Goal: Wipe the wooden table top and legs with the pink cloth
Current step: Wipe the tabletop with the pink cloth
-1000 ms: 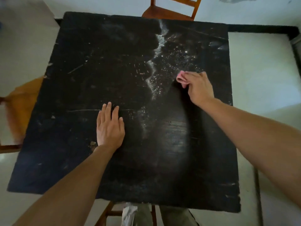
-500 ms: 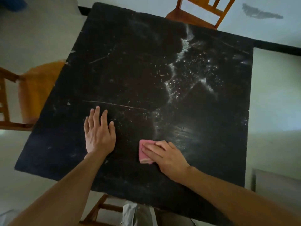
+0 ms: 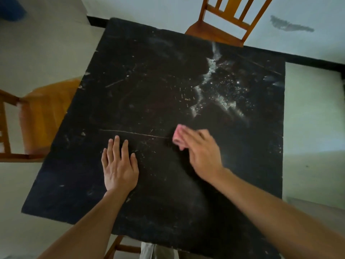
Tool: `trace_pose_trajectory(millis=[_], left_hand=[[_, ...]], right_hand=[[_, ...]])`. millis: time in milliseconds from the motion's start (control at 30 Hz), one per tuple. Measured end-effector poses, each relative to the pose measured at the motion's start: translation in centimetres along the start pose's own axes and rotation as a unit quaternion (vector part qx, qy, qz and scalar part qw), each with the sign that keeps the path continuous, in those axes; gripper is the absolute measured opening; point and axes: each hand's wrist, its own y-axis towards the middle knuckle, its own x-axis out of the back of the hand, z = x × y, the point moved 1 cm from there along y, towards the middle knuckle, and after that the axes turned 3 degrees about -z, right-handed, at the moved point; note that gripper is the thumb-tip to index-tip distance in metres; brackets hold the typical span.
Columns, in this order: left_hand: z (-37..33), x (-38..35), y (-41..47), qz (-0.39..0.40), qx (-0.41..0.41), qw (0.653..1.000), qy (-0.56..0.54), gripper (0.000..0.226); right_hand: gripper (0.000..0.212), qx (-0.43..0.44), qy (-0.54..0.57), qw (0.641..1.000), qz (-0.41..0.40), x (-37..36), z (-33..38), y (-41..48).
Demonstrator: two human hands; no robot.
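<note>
The dark, scratched table top (image 3: 149,81) fills the view, its legs hidden beneath it. A streak of white dust (image 3: 211,79) runs down its far right part. My right hand (image 3: 201,154) presses the folded pink cloth (image 3: 178,136) onto the top just right of centre; the cloth sticks out past my fingertips. My left hand (image 3: 119,165) lies flat on the table, fingers spread, to the left of the cloth and holding nothing.
One wooden chair (image 3: 224,21) stands at the far edge, another (image 3: 37,116) at the left edge. A third chair's rungs (image 3: 121,247) show under the near edge. Pale floor surrounds the table, with a dark skirting strip (image 3: 313,62) along the far wall.
My right hand swept the cloth from the far right dust down to the near middle, then back up and right. My left hand stayed flat. The camera tilted.
</note>
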Motion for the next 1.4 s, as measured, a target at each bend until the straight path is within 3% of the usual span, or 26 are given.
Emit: trace_pose_trajectory(millis=[133,200,333,400,467,567,700,767,900,967,1067,1133,1200,1400], left_hand=[[-0.1,0.0,0.1,0.008,0.006,1.0,0.011,0.052],[0.0,0.0,0.1,0.005,-0.001,1.0,0.004,0.052],[0.0,0.0,0.0,0.005,-0.005,1.0,0.0,0.052],[0.0,0.0,0.1,0.011,-0.008,1.0,0.002,0.053],[0.1,-0.1,0.1,0.02,-0.009,1.0,0.006,0.054],[0.3,-0.1,0.0,0.024,-0.01,1.0,0.008,0.055],[0.4,-0.2,0.1,0.027,-0.012,1.0,0.01,0.054],[0.4,-0.3,0.1,0.031,-0.013,0.999,0.01,0.054],[0.7,-0.7,0.1,0.017,-0.019,1.0,0.001,0.052],[0.8,-0.6,0.2,0.007,-0.029,1.0,-0.006,0.055],[0.8,-0.1,0.2,0.013,-0.035,0.999,-0.029,0.054],[0.2,0.5,1.4,0.012,-0.057,0.997,-0.053,0.045],[-1.1,1.4,4.6,-0.005,-0.083,0.993,-0.088,0.04],[-6.9,3.9,19.9,-0.05,-0.088,0.993,-0.054,0.046]], right_hand=[[0.051,0.084,-0.021,0.99,0.115,-4.6,2.1,-3.2],[0.046,0.067,-0.012,0.99,0.121,-4.6,-0.3,-1.5],[0.051,-0.135,-0.055,0.988,0.053,-1.0,-8.2,5.4],[0.038,-0.238,-0.055,0.968,0.059,1.8,-10.8,7.8],[0.031,-0.275,-0.05,0.96,0.006,3.7,-10.2,8.5],[0.027,-0.208,-0.032,0.975,-0.067,2.2,-5.2,7.5],[0.056,-0.073,-0.036,0.994,0.07,-4.8,2.4,6.0],[0.059,-0.027,-0.058,0.993,0.104,-5.9,1.8,6.2],[0.055,-0.182,-0.082,0.978,0.063,-2.7,-5.8,8.8],[0.042,-0.266,-0.077,0.96,0.052,0.3,-9.3,9.7],[0.025,-0.349,-0.058,0.934,-0.059,4.1,-10.1,8.5],[0.025,-0.315,-0.069,0.942,-0.088,4.0,-8.1,6.8],[0.039,-0.252,-0.07,0.962,-0.077,1.6,-5.4,6.1],[0.049,-0.117,-0.06,0.99,0.044,-7.5,0.7,10.2]])
